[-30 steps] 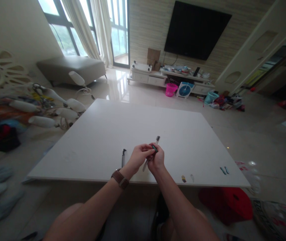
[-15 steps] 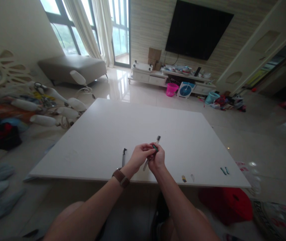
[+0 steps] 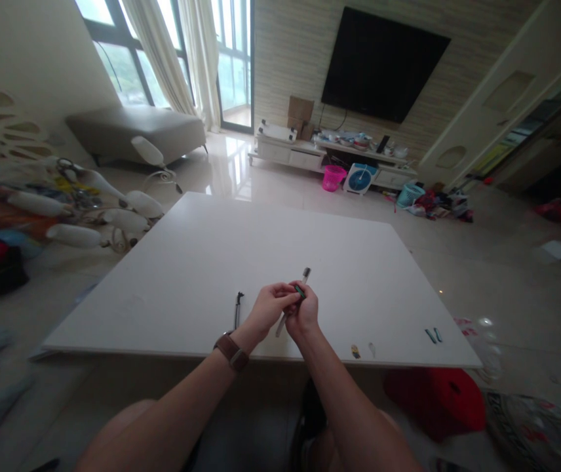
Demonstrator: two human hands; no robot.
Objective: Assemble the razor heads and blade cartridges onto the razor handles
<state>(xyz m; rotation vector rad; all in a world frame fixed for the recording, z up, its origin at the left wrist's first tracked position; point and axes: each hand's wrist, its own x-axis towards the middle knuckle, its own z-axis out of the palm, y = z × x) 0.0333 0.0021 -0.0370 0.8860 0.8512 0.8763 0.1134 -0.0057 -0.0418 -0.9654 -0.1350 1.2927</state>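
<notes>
Both of my hands meet over the near middle of the white table [image 3: 202,262]. My left hand [image 3: 270,308] is closed, its thumb and fingertips pinching a small green-and-black piece [image 3: 299,290] against the right hand. My right hand [image 3: 306,311] is closed around a slim pale stick with a dark head [image 3: 306,273], which looks like a toothbrush. The stick slants through the hands, its lower end showing below them; its middle is hidden. Left of my hands lies a thin black-and-grey tool [image 3: 238,309], partly covered by my left wrist.
Two small green-and-dark pieces [image 3: 434,335] lie near the table's right corner. A small yellow-and-dark item [image 3: 356,351] and a clear bit [image 3: 372,349] rest by the front edge. A red stool [image 3: 438,403] stands below the right side. A lamp with white shades [image 3: 77,235] is at left.
The hands keep nearly the same grip on the stick and green piece. The whole view has shifted slightly, so the table and hands appear a little further left.
</notes>
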